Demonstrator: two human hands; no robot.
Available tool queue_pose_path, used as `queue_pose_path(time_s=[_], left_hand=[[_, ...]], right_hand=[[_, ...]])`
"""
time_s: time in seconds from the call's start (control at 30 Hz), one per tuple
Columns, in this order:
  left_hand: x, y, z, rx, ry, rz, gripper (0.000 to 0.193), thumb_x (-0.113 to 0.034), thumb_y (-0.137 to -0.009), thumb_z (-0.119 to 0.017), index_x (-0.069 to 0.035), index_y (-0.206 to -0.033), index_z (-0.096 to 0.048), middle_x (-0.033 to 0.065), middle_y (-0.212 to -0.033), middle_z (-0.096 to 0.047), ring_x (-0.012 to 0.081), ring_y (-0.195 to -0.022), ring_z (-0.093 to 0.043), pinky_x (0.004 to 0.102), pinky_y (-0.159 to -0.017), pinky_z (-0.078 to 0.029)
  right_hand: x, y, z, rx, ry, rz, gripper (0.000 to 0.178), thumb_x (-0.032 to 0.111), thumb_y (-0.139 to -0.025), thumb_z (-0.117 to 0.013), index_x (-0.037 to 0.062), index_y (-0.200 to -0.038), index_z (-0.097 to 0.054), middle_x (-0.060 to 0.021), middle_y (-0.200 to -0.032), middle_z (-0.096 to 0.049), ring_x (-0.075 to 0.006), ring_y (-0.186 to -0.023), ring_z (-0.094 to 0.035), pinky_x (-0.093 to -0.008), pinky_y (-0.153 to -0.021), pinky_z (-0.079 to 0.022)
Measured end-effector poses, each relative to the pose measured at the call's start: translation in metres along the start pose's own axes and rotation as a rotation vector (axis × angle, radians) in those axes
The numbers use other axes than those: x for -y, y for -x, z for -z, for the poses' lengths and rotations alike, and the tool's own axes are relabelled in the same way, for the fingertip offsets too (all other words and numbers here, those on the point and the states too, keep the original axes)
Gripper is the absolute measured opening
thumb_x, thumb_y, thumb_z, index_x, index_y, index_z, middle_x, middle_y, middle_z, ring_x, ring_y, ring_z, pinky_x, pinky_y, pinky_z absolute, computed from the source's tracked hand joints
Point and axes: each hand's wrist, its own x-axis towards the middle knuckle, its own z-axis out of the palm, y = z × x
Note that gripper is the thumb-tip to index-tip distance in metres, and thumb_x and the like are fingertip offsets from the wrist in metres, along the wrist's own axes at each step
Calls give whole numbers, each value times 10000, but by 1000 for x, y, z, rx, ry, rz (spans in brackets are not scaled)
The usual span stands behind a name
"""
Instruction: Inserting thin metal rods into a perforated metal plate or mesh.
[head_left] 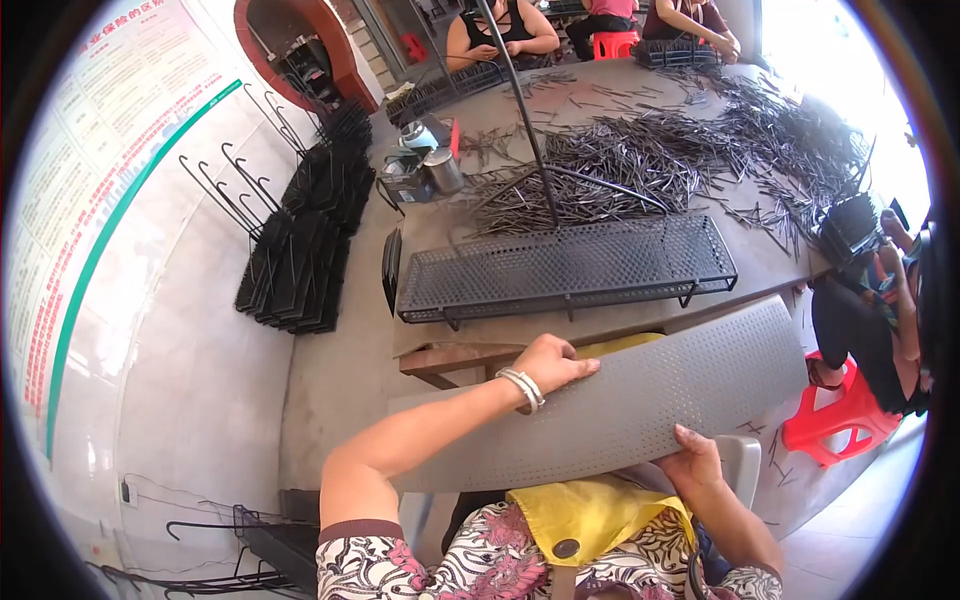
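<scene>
A long grey perforated sheet (610, 410) lies slanted across my lap, its far right end raised beside the table edge. My left hand (552, 368), with bangles at the wrist, grips its far edge near the middle. At the near edge, my right hand (697, 462) is closed on the sheet with the thumb on top. Just beyond, on the table, a black perforated tray-like rack (565, 265) stands lengthwise with a tall thin black rod (525, 110) rising from it. Parts of the fingers are hidden under the sheet.
Loose dark strips (640, 155) are heaped on the table (470, 330). A metal cup (443, 170) stands at its left. Black hooked racks (300, 260) are stacked by the left wall. A red stool (840, 420) holds a person at right; other people sit across the table.
</scene>
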Motion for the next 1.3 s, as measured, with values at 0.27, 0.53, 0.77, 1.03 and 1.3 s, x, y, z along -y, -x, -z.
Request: queue_pose_path(time_s=[0.27,0.53,0.77,1.03,1.3], left_hand=[[-34,-32,-38,229,-89,-100,438,-356,-677,-647,58,-820,-623,183,-748,-617,234,-707,-599,314,-664,-460],[-71,-58,-78,345,-156,-225,363,-329,-646,-664,15,-758,-640,127,-664,-603,179,-620,-568,302,-595,-443],[-102,-73,-110,319,-296,-435,368,-363,-668,-631,2,-713,-629,159,-665,-601,245,-620,-588,330,-609,-456],[-109,-109,-99,-129,-368,-1051,293,-259,-733,-590,-8,-884,-606,160,-851,-601,294,-802,-574,347,-728,-454],[-96,-186,2,-617,-1252,-993,367,-318,-764,-520,-67,-1030,-552,108,-1129,-499,288,-1104,-410,449,-886,-350]], right_hand=[[28,37,43,83,-95,140,532,182,-734,-575,27,-1198,-366,-129,-1174,-467,-317,-1092,-439,-499,-904,-354],[24,46,58,-127,-13,454,419,145,-821,-502,22,-1199,-370,-115,-1167,-472,-265,-1077,-459,-446,-905,-383],[49,51,83,-143,-134,438,390,123,-803,-515,3,-1163,-425,-111,-1170,-483,-259,-1081,-456,-421,-927,-362],[87,76,118,-417,-150,720,473,56,-751,-550,-11,-1191,-390,-116,-1170,-475,-268,-1086,-448,-434,-939,-343],[127,110,154,-640,-319,903,364,35,-788,-517,-38,-1137,-446,-136,-1154,-490,-275,-1089,-442,-442,-945,-334]])
